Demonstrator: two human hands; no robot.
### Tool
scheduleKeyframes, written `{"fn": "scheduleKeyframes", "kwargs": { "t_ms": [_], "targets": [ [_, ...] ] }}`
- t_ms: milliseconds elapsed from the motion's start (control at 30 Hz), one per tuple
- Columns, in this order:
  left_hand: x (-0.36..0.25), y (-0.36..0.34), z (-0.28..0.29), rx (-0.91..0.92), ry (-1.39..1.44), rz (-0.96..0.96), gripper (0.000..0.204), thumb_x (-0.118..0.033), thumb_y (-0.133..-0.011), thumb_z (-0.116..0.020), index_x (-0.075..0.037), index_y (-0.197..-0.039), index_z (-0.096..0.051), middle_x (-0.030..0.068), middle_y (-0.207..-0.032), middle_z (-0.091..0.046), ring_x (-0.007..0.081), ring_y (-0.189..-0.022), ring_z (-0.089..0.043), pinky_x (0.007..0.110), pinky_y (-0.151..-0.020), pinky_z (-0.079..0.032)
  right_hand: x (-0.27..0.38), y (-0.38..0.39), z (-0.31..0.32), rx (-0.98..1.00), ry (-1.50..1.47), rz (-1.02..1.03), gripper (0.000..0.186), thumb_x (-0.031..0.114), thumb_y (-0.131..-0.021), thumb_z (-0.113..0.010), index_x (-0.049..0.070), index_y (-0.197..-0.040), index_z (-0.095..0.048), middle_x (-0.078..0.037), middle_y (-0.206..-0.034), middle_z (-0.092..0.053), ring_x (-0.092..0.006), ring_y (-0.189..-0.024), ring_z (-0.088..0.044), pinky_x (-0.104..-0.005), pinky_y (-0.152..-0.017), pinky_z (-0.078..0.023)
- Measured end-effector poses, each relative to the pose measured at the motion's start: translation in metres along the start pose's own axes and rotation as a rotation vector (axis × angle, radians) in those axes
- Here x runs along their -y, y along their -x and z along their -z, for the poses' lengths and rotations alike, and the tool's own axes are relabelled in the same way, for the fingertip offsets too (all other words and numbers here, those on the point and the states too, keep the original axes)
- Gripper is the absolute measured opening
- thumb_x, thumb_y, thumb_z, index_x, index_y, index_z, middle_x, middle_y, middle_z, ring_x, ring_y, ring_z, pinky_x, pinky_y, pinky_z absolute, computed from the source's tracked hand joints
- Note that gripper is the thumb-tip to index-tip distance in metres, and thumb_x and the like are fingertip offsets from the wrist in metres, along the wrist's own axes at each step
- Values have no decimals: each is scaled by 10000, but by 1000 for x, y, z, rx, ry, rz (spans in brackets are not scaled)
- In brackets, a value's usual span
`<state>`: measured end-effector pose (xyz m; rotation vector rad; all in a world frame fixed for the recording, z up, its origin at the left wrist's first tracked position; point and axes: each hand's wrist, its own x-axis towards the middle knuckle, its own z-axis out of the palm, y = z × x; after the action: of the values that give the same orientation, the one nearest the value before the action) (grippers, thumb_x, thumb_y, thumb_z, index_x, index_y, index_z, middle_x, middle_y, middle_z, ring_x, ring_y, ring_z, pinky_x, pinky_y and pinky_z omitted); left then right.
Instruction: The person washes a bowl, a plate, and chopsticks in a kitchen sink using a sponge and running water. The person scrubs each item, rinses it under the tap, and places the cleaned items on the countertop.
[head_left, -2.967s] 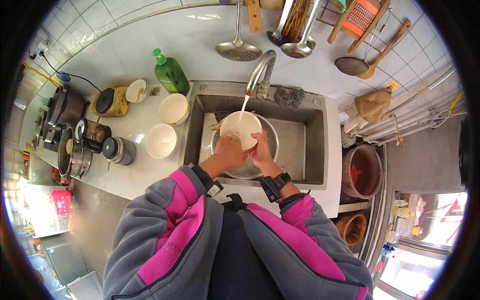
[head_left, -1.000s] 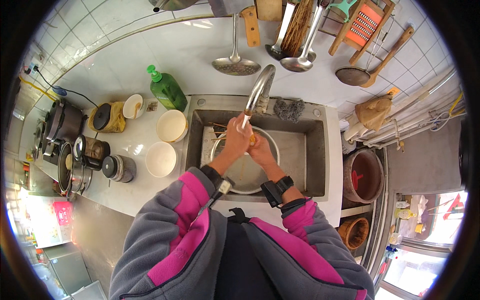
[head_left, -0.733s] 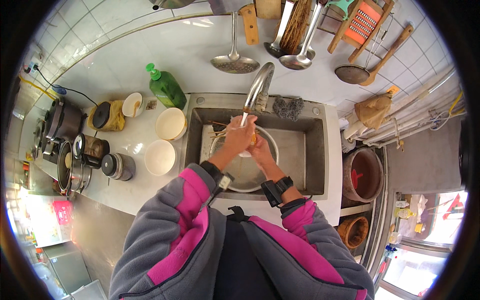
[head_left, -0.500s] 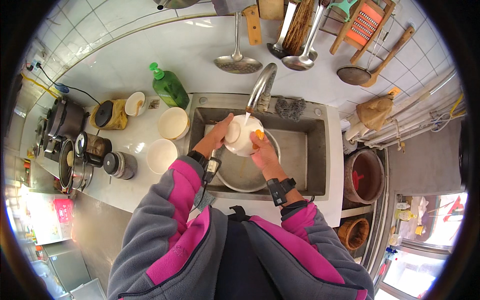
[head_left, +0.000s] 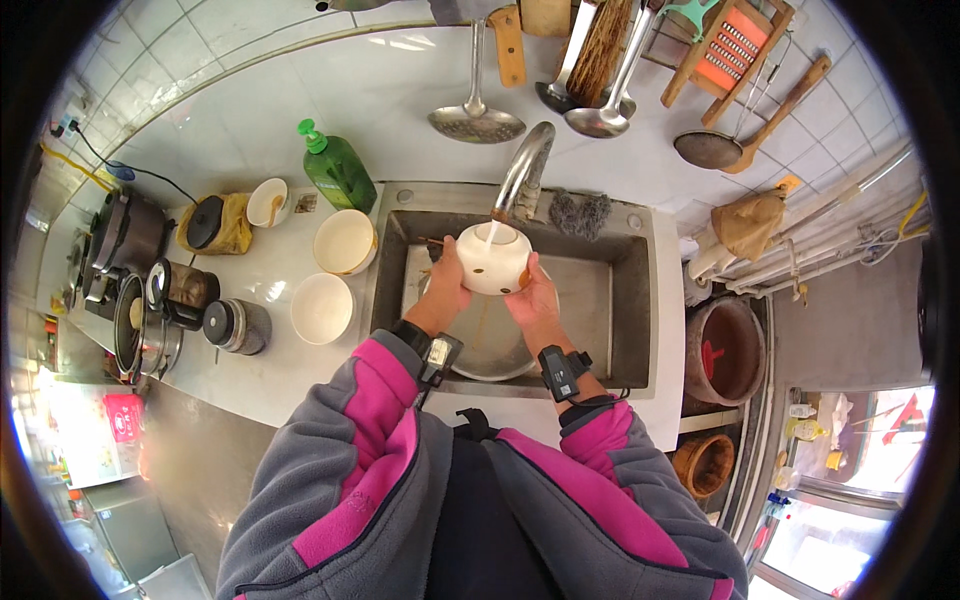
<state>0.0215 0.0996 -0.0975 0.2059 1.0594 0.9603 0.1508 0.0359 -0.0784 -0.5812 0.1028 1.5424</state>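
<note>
Under the running metal faucet (head_left: 522, 175), a rounded white bowl (head_left: 482, 262) with orange and dark markings is held between my two hands. My left hand (head_left: 444, 291) grips its left side. The fingers of my right hand (head_left: 534, 298) are closed on its right side. A ring-shaped end of the bowl faces up, and water runs onto it. Below my hands a round metal basin (head_left: 500, 374) sits in the grey sink (head_left: 628, 325), partly hidden by my hands and the bowl.
Left of the sink stand white bowls (head_left: 322, 308), a green pump bottle (head_left: 337, 168) and a lidded jar (head_left: 238, 327). A dark scrubber (head_left: 580, 214) lies behind the sink. Ladles (head_left: 598, 122) and a skimmer (head_left: 477, 123) hang on the back wall. A brown pot (head_left: 728, 352) is at the right.
The bowl has turned in my hands: its ring has moved from facing left to facing up at the faucet. My left hand has shifted down along its side.
</note>
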Motion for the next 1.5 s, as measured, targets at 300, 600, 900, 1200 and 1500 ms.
{"fn": "scheduleKeyframes", "kwargs": {
  "t_ms": [300, 600, 900, 1200, 1500],
  "targets": [
    [-12, -2, -2, 114, 144, -29, 394, -366, -964, -443, -40, -1173, -512, 116, -1146, -578, 270, -1048, -562, 441, -932, -451, -13, -12, 24, -152, 20, 27, 383, 293, -948, -498, 44, -1238, -469, -74, -1205, -530, -248, -1144, -481, -446, -1018, -348],
    [-4, 21, -12, 145, -950, -537, 188, -210, -938, -504, -24, -969, -511, 82, -897, -586, 181, -746, -571, 353, -651, -483, -11, 12, -5, -67, 359, -150, 518, 393, -875, -604, 109, -1275, -438, -71, -1183, -499, -224, -1143, -453, -510, -971, -365],
    [29, 57, 10, 505, -1676, -902, 189, -107, -854, -499, -35, -1013, -571, 169, -1003, -640, 299, -939, -620, 393, -769, -492, -8, 10, 1, -114, 547, 86, 703, 225, -806, -655, 131, -1342, -210, -138, -1260, -404, -296, -1099, -499, -532, -822, -480],
    [28, 61, 18, 440, -1901, -892, 249, -101, -792, -555, -54, -1033, -595, 118, -934, -659, 283, -913, -632, 386, -833, -477, -18, 10, 9, -85, 652, 156, 658, 157, -772, -587, 105, -1326, -235, -147, -1232, -403, -295, -1076, -505, -436, -761, -524],
    [16, 57, 47, 531, -1847, -1329, 170, -138, -812, -566, -57, -957, -607, 135, -899, -655, 300, -885, -624, 431, -769, -463, -10, 22, 23, -120, 618, 72, 694, 152, -739, -596, 93, -1310, -206, -165, -1191, -399, -315, -964, -547, -440, -636, -568]
  ]
}}
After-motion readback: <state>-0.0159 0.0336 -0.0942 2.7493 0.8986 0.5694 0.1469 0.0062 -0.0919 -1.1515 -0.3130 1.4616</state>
